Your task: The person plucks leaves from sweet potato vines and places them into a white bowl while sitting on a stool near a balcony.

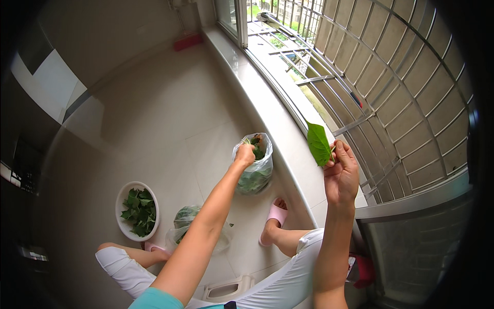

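Note:
My right hand (341,174) is raised over the window ledge and pinches a broad green leaf (319,143) by its stalk. Small dark specks mark the leaf's surface. Lower and to the left, my left hand (244,154) is closed around pale green stems (247,141) at the mouth of a clear plastic bag (257,178). Leafy greens fill that bag, with some brownish bits near its rim. A white plastic basket (120,216) on the floor holds a heap of picked green leaves (139,211). My left forearm partly covers a second plastic bag (187,216) with greens.
A tiled ledge (266,104) runs along the right, below an open window with metal security bars (386,77). Beneath me is a light plastic stool (227,287). My feet wear pink slippers (277,214). A red dustpan-like object (188,41) lies by the far wall.

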The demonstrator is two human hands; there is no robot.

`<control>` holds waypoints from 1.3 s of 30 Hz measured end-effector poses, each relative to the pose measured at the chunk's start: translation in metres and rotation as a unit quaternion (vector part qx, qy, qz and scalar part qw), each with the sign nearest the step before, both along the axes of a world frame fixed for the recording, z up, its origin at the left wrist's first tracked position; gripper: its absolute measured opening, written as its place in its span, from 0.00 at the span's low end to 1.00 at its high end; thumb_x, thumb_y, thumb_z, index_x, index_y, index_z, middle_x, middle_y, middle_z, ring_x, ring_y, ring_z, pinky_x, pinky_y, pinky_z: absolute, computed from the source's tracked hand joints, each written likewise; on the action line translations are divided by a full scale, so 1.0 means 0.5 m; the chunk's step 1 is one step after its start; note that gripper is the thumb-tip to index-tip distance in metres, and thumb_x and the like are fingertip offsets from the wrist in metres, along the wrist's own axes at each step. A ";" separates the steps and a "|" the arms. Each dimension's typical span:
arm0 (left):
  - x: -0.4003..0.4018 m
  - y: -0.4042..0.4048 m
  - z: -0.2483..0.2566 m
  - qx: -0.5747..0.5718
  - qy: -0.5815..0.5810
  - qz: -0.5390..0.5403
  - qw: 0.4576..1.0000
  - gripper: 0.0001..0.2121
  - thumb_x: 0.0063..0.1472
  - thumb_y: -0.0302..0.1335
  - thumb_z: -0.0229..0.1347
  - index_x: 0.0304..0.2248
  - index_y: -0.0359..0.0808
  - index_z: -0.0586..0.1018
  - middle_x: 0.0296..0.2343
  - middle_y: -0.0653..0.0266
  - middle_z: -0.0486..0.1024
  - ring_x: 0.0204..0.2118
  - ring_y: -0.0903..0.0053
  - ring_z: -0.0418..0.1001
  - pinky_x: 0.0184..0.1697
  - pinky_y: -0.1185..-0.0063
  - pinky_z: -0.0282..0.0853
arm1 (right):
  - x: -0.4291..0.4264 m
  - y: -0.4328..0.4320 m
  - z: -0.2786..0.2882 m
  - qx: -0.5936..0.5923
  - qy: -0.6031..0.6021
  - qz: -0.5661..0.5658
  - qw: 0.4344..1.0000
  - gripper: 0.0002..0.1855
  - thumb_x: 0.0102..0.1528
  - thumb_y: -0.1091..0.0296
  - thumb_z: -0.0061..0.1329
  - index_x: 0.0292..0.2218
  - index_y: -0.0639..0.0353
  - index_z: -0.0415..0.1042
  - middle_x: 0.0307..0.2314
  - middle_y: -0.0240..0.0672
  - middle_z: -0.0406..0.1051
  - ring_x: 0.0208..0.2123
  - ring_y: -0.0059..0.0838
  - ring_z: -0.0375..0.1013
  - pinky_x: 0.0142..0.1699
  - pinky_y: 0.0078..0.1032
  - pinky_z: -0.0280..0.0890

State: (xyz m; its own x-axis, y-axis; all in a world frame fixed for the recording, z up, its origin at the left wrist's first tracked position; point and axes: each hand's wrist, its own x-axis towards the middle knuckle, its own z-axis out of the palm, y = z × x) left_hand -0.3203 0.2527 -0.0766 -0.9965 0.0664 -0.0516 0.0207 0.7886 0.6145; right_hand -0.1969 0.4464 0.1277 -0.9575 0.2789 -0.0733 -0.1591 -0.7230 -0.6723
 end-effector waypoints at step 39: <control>0.509 -0.263 0.324 0.581 0.210 0.288 0.732 0.03 0.48 0.22 0.49 0.26 0.37 0.69 0.25 0.70 0.69 0.27 0.87 0.65 0.33 0.86 0.60 | 0.123 -0.513 -0.066 0.023 -0.050 0.384 0.922 0.04 0.47 0.73 0.41 0.27 0.64 0.62 0.22 0.34 0.65 0.22 0.18 0.65 0.28 0.14 0.63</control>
